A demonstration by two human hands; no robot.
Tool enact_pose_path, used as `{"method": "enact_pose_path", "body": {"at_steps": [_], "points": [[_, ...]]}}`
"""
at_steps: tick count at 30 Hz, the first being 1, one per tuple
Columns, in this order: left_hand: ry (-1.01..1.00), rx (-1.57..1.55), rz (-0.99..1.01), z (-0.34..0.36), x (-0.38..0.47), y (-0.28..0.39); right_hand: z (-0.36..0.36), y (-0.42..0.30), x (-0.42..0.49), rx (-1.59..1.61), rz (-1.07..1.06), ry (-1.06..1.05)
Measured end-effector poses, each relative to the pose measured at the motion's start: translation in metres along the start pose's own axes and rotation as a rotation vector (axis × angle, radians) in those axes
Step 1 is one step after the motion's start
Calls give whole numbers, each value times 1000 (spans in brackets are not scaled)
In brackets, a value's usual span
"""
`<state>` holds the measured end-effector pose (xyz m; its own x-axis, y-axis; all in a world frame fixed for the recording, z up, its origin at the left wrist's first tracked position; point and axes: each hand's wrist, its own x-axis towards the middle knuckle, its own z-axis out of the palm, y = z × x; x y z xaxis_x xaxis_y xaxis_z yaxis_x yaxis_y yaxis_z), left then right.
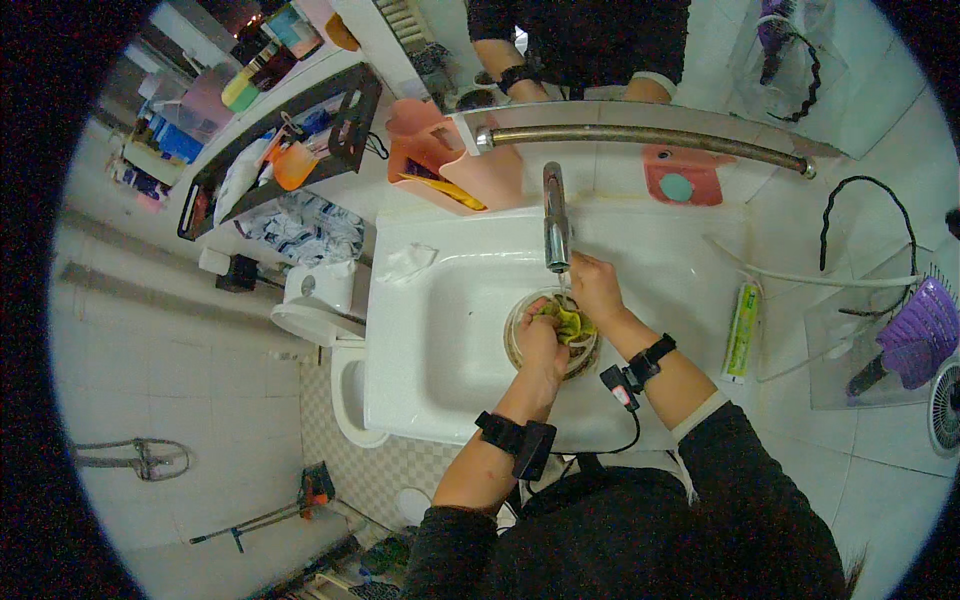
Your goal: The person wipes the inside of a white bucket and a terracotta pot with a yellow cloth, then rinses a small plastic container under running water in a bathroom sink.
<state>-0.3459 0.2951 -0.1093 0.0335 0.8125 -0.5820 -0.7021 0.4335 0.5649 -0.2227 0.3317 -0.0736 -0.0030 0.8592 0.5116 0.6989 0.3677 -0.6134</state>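
Note:
Below the chrome faucet (556,225), water runs into a round container (513,351) standing in the white washbasin (457,337). Over that container my left hand (541,339) grips a yellow-green cloth-like item (574,325), its exact kind unclear. My right hand (596,289) is just right of the faucet's stream, fingers curled, close to the same item. Whether the right fingers grip it cannot be told, as they are partly hidden by the faucet and the hand's own back. The container's contents are mostly covered by the hands.
A green tube (742,330) lies on the basin's right ledge, near a thin white hose (817,279). Crumpled white tissue (409,264) rests at the back left. Behind stand a pink holder (457,165) and a pink soap dish (682,180). A toilet (349,397) is left of the basin.

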Motion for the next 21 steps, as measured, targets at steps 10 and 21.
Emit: {"method": "enact_pose_path", "body": {"at_steps": [10, 21], "points": [[14, 2, -75, 1, -5, -10, -2, -11, -9, 29, 42, -34], [98, -45, -89, 6, -27, -14, 6, -15, -3, -104, 40, -135]]}}
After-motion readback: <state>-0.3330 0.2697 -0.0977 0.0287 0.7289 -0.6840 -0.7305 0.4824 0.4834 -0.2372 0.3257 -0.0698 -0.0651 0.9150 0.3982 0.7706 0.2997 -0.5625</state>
